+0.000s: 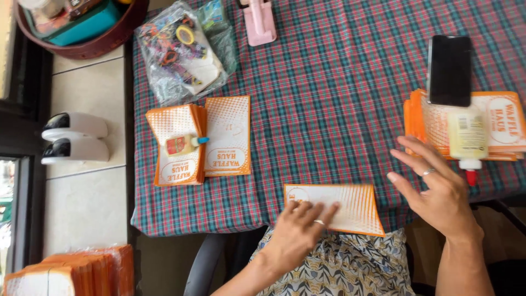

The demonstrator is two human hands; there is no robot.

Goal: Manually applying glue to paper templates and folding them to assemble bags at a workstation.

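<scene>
Here | left hand (298,233) flat on orange card (350,205) at table edge; right hand (435,189) fingers spread, unladen

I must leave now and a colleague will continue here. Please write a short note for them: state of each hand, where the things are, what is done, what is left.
Left hand: open, flat on the orange-and-white paper bag at the near table edge.
Right hand: open, holding nothing, hovering beside that bag.
Left stack of bags carries a small glue bottle; one single bag lies beside it.
Right stack carries a larger glue bottle and a black phone.
Done: cannot tell how many bags are finished.
Left: the bag under the left hand looks still in work.
</scene>
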